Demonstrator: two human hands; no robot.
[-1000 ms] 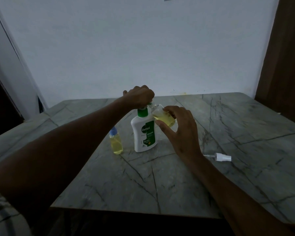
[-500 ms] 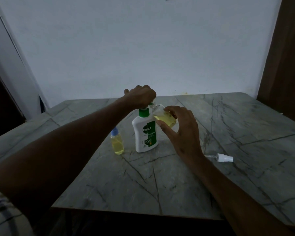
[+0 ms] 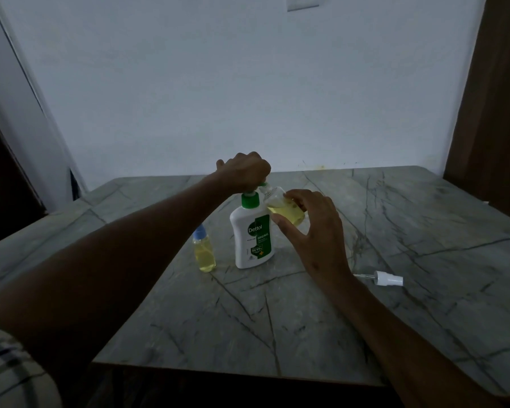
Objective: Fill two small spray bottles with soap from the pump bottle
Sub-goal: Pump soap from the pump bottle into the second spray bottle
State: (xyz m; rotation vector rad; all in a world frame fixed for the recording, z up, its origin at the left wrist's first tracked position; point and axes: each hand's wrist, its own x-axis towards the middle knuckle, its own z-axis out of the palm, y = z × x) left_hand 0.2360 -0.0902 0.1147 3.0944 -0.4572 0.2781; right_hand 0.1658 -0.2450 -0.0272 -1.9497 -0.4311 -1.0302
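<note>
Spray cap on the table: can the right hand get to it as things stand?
Probably not yet. The spray cap lies in the open just right of the right hand's wrist, but its fingers hold the open bottle at the pump bottle.

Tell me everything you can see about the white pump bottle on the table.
The pump bottle looks like white plastic with a green collar and a green label reading Dettol Original. It stands upright on the grey marble-look table, near the middle. The left hand is curled over its pump head, hiding most of it. At its spout the right hand holds a tilted open spray bottle, partly filled with yellow liquid. A capped spray bottle stands apart on its left.
</note>
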